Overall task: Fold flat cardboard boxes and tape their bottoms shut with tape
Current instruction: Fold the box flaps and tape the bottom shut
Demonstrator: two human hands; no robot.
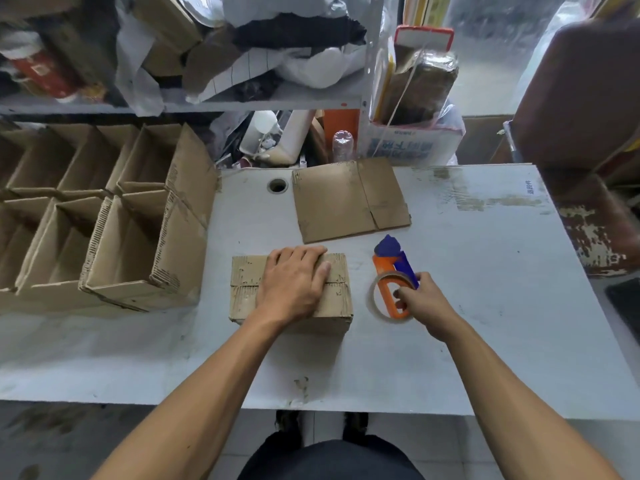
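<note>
Presently on the white table [485, 306]: one folded box [249, 292], bottom side up, its two flaps meeting along a middle seam. Left hand [294, 285] lies flat on the flaps, fingers straight and together, pressing them down. Just right of the box: tape dispenser [394, 275], orange handle, blue head, tape roll [375, 299] mounted. Right hand [424, 303] grips the handle, fingers curled round it; the fingertips are hidden behind the handle. Behind the box, apart from it: one flat cardboard blank [346, 202], unfolded. At the table's left edge: a cluster of open boxes [104, 220], flaps up, nothing seen inside; the far-left ones are cut off by the frame. Behind the table: a shelf [242, 102] with crumpled bags and cardboard, contents blurred. A white printed carton [412, 143] holds a wrapped brown bundle. Whether any tape is on the seam cannot be made out.
</note>
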